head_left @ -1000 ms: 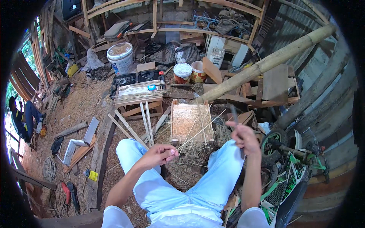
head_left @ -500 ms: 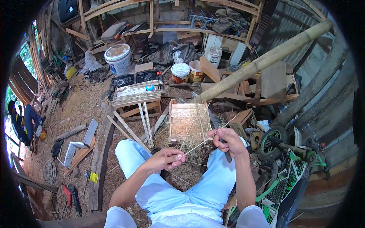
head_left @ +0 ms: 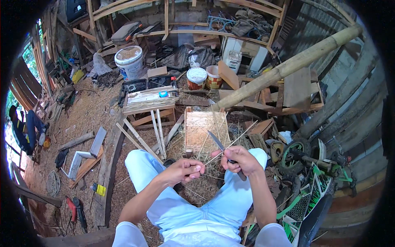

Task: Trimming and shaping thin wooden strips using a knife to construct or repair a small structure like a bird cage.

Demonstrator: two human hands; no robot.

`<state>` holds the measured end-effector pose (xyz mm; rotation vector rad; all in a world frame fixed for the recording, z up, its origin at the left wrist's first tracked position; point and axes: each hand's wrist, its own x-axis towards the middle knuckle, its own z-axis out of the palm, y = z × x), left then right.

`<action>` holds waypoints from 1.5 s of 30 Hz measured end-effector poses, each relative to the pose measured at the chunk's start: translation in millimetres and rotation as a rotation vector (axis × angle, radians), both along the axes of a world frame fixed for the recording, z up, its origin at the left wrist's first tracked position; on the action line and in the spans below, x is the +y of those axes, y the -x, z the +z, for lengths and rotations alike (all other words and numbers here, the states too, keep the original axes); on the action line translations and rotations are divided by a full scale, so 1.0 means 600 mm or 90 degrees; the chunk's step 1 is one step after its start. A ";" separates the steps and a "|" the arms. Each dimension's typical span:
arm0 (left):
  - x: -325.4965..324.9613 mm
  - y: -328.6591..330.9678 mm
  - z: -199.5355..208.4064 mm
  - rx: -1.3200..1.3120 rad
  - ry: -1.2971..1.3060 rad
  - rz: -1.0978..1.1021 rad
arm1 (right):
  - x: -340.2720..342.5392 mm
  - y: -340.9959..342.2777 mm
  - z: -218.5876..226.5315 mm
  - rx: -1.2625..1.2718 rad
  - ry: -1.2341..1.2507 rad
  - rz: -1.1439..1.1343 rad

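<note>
A thin bamboo strip [head_left: 245,131] slants up to the right between my hands. My left hand [head_left: 183,171] pinches its lower end between thumb and fingertips, above my left thigh. My right hand [head_left: 242,159] is wrapped round the dark handle of a knife [head_left: 215,140], over my right knee. The blade points up and to the left, crossing close to the strip, whose middle passes by the right fingers. Whether the edge touches the strip, I cannot tell. Beyond my hands stands a low wooden bench [head_left: 205,128], with shavings and thin strips scattered around it.
A thick bamboo pole [head_left: 288,66] slopes down from the upper right to the bench. At the left, a small stand [head_left: 144,108] carries several thin strips and a blue tape measure [head_left: 163,94]. A green-rimmed wheel [head_left: 295,153] lies right; a power tool [head_left: 78,212] lies lower left.
My right hand has moved left and slightly down, closer to my left hand. The knife's blade now shows plainly, pointing up-left, and more of the strip sticks out beyond the right hand.
</note>
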<state>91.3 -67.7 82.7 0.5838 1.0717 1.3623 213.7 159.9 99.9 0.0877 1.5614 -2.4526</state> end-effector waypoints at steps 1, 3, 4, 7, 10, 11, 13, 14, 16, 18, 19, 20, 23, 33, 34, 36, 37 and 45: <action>-0.001 0.000 -0.001 -0.008 0.001 0.000 | 0.001 0.001 0.001 0.000 0.000 0.002; 0.000 -0.001 0.000 -0.010 0.016 0.008 | 0.002 0.001 0.003 -0.016 -0.009 -0.009; -0.001 -0.002 0.002 -0.011 0.032 0.015 | 0.003 0.001 0.005 -0.023 -0.014 -0.014; -0.021 0.005 -0.021 -0.016 -0.011 -0.008 | 0.047 -0.003 -0.002 0.013 -0.026 -0.186; -0.028 0.008 -0.028 0.000 -0.008 -0.005 | 0.081 -0.019 0.014 0.010 -0.029 -0.142; -0.026 0.008 -0.026 -0.001 -0.010 -0.006 | 0.079 -0.019 0.014 0.010 -0.032 -0.143; -0.021 0.008 -0.017 -0.008 0.014 -0.002 | 0.062 -0.016 0.010 0.003 -0.004 -0.153; -0.017 0.008 -0.014 -0.008 0.013 -0.001 | 0.046 -0.011 0.010 0.003 -0.004 -0.151; -0.004 0.003 -0.008 -0.003 0.013 0.009 | 0.005 -0.003 0.017 -0.031 0.010 -0.069; 0.000 0.003 -0.006 0.001 0.005 0.005 | -0.009 0.003 0.017 -0.044 0.010 -0.047; 0.002 0.003 -0.005 0.003 -0.005 -0.003 | -0.002 0.004 0.017 -0.038 0.009 -0.065; 0.000 0.004 -0.002 0.004 -0.004 -0.004 | 0.007 0.004 0.017 -0.032 0.009 -0.083; -0.011 0.008 0.003 0.013 -0.010 0.002 | 0.046 -0.007 0.016 0.010 0.014 -0.118; -0.032 0.015 -0.014 0.034 0.011 -0.018 | 0.100 -0.033 0.015 0.022 0.002 -0.243; -0.044 0.019 -0.013 0.040 0.021 -0.019 | 0.121 -0.040 0.010 0.043 -0.004 -0.308; -0.070 0.042 -0.028 -0.004 0.033 -0.014 | 0.159 -0.055 0.005 0.071 -0.004 -0.371; -0.077 0.047 -0.029 -0.052 0.046 -0.004 | 0.155 -0.052 0.011 0.056 -0.032 -0.376; 0.012 0.050 -0.027 -0.087 -0.054 0.220 | 0.055 0.021 -0.082 0.168 -0.740 -0.388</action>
